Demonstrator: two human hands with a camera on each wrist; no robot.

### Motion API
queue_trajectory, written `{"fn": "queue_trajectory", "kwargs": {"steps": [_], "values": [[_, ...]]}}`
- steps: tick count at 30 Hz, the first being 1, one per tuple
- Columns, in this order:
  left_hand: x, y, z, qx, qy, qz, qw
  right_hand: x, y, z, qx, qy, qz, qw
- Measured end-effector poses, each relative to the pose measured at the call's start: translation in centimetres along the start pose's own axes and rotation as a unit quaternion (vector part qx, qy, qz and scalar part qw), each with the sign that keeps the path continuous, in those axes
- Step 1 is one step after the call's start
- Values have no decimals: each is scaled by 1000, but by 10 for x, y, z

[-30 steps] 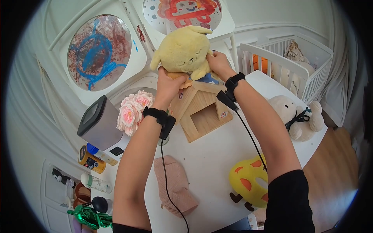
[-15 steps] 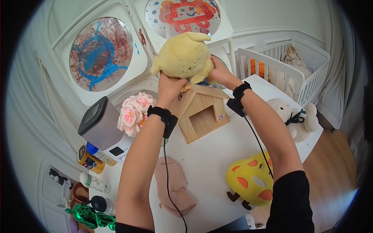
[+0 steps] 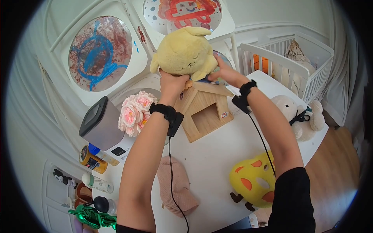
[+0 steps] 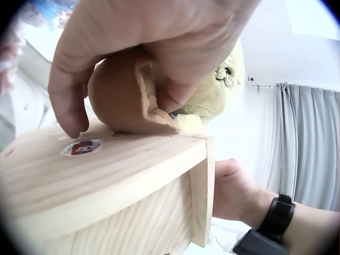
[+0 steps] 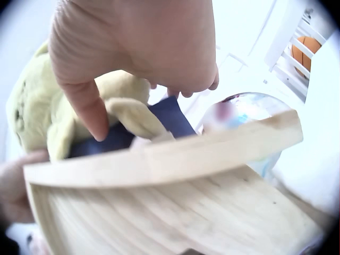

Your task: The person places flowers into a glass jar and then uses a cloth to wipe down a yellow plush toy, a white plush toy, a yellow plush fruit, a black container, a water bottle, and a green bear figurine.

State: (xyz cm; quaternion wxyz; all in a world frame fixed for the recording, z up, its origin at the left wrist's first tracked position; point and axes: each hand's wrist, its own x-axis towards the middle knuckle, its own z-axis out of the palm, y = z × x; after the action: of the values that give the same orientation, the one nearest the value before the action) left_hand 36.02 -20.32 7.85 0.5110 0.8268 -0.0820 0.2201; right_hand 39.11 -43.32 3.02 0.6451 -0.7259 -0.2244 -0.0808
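Observation:
A pale yellow plush dog (image 3: 180, 52) sits over the roof ridge of a small wooden house (image 3: 208, 116). Below the plush, my left hand (image 3: 171, 85) grips a soft brown piece with a wavy edge (image 4: 119, 93), fingers on both sides of it, low against the roof beside a round sticker (image 4: 82, 147). My right hand (image 3: 228, 73) is at the other side of the plush, thumb pointing down by its limb (image 5: 133, 114) and fingers loosely bent. Dark blue material (image 5: 172, 117) shows between the plush and the roof edge.
Pink flowers (image 3: 134, 112) and a grey bin-shaped appliance (image 3: 103, 122) stand left of the house. Nearer me lie a pink knitted cloth (image 3: 176, 188) and a yellow plush with orange spots (image 3: 252, 180). At right, a white plush (image 3: 297, 116) sits near the table edge.
The yellow plush dipped and turned its face lower, then rose slightly. My right hand has shifted outward to the right and down from the plush's side. The left hand stays under it.

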Motion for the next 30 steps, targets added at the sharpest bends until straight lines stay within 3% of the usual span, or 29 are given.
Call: {"fn": "queue_trajectory", "kwargs": {"steps": [1,4,6,8,9,11,13,14,15,16,18,19,20,21,22,24,25,26,27,28,29,30], "values": [[3,-5,1,-2,0,-3,1000,-4,-6,-2,65,40,-84,994],[12,-16,7,39,19,41,998,-8,-29,-5,115,55,-52,990],[20,-21,5,-31,-47,11,998,-14,-41,6,66,28,-28,997],[-1,1,-7,-81,-71,-18,994,-16,-48,14,18,-2,-8,1000],[-14,15,-15,-129,-93,-49,986,-16,-50,18,27,21,-7,999],[-20,20,-30,-87,-103,-29,990,-7,-37,24,40,44,-6,998],[-24,17,-42,-48,-115,-11,992,4,-23,29,-47,151,-70,985],[-24,12,-45,-7,-47,12,999,-1,-26,30,-47,152,-71,985],[-26,8,-48,32,23,34,999,-7,-29,32,-122,207,-72,968],[-32,11,-53,30,23,36,999,-17,-38,34,-196,262,-73,942],[-58,20,-69,-25,14,-71,997,-30,-51,33,-193,273,-68,940],[-75,27,-77,-27,16,-69,997,-38,-58,32,-187,284,-61,938],[-98,36,-85,-54,-53,-72,994,-49,-67,32,-190,283,-64,938],[-120,42,-94,-81,-121,-76,986,-63,-77,33,-181,246,-67,950],[-140,44,-104,-85,-119,-75,986,-77,-88,34,-172,209,-69,960],[-181,44,-122,-73,-226,5,971,-109,-104,41,-179,175,-71,966],[-203,45,-136,-93,-298,-24,950,-128,-113,46,-182,145,-71,970],[-224,45,-152,-113,-369,-52,921,-155,-134,50,-149,83,-26,985],[-250,47,-168,-61,-424,-25,903,-182,-150,55,-116,22,19,993],[-278,46,-185,-8,-475,3,880,-210,-145,60,-147,-37,-51,987],[-305,39,-199,26,-491,68,868,-245,-168,67,-104,-133,-35,985],[-331,30,-212,61,-503,132,852,-278,-161,71,-130,-199,-124,963]]}}
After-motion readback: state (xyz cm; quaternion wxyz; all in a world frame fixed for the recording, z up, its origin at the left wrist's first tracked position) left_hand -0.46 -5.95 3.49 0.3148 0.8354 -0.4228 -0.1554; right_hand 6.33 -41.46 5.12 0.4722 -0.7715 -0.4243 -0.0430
